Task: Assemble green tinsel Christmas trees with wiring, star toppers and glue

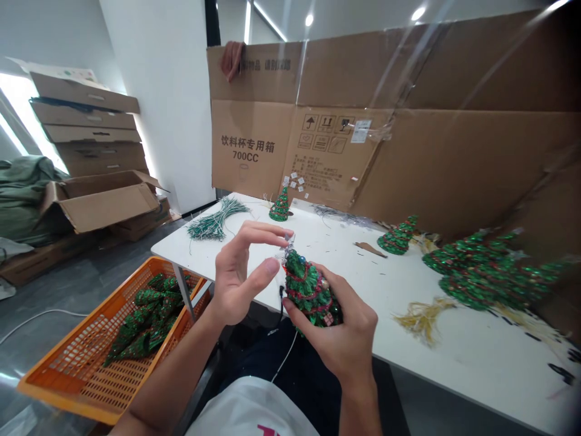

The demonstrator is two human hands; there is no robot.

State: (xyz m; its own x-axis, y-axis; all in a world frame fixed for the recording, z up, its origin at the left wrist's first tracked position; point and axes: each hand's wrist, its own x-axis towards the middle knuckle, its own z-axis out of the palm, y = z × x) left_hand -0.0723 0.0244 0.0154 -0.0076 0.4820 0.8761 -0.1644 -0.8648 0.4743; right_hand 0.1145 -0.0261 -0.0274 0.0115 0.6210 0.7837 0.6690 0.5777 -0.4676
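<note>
My right hand is wrapped round a small green tinsel Christmas tree trimmed with red garland and little baubles. The tree tilts slightly, its tip pointing up and left. A clear, silvery topper sits at that tip. Beside it is my left hand, thumb and fingers apart, with the index fingertip at the topper; whether it touches cannot be made out. A dark cable end hangs by the tree's left side, and a pale cord runs down over my lap.
On the white table are a green wire bundle, a decorated tree, another tree, clustered trees and yellow strands. An orange crate holds green cones at lower left. Cardboard walls the table's back.
</note>
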